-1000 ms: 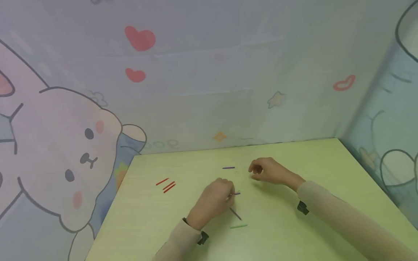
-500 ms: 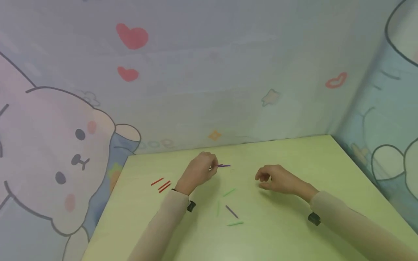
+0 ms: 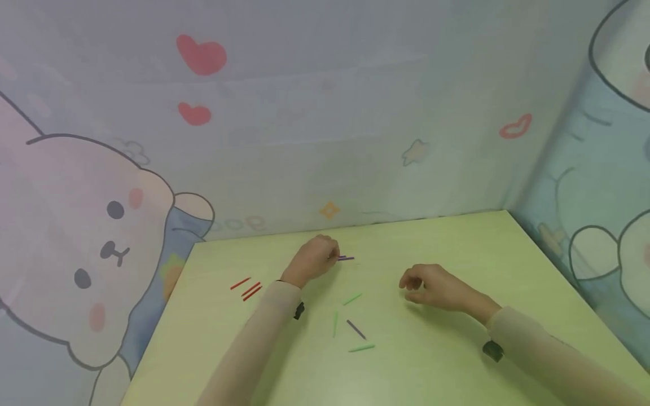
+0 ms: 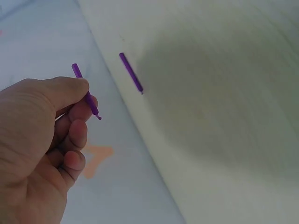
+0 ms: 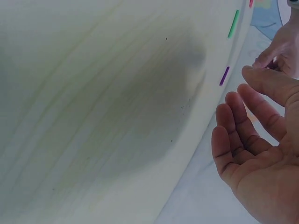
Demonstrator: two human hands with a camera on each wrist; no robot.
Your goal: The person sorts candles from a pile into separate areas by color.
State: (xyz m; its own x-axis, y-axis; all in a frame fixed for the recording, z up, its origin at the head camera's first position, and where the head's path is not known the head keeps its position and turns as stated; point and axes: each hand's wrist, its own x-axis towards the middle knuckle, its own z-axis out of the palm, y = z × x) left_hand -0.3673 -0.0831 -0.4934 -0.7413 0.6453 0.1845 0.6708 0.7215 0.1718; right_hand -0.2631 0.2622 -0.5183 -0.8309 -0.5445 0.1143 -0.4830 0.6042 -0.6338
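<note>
My left hand (image 3: pixel 312 260) is near the table's back edge and pinches a thin purple candle (image 4: pixel 94 107) between thumb and forefinger. A short wick shows at its lower end in the left wrist view. Beside it, apart from my fingers, a second purple candle (image 4: pixel 131 72) lies on the table. My right hand (image 3: pixel 434 286) hovers over the table's right half with fingers loosely bent and nothing in them. A third purple candle (image 3: pixel 356 330) lies nearer the front, among green candles (image 3: pixel 361 348).
Three red candles (image 3: pixel 252 292) lie close together on the left of the pale yellow-green table (image 3: pixel 426 366). A wall cloth (image 3: pixel 284 169) with printed hearts and a cartoon animal hangs behind the table's back edge.
My left hand has carried its purple candle from mid-table back to the far purple candle, leaving green candles uncovered. The right hand has shifted slightly nearer, still with nothing in it.
</note>
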